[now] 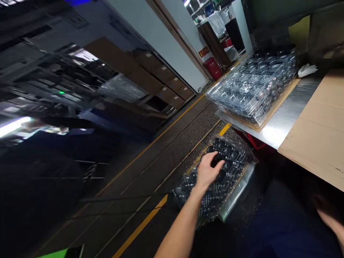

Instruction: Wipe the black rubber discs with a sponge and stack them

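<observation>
My left hand (209, 168) reaches down into a clear plastic tray (242, 168) with several black, dome-like round parts (228, 150) in its pockets. Thumb and fingers curve round one dark part in the tray, which the hand mostly hides. Pockets nearer my wrist show a cross-hatched pattern with no black domes in them. At the far right edge, my right hand (324, 208) is dim and smeared by motion, low beside the table, and its fingers cannot be made out.
A stack of clear trays (247, 86) stands on cardboard on a metal table (287, 114). Flat cardboard (317, 125) covers the table's near side. A crumpled white piece (307, 70) lies behind. Yellow floor lines (142, 225) run left. Brown boxes (161, 79) and a red bin (213, 68) stand farther off.
</observation>
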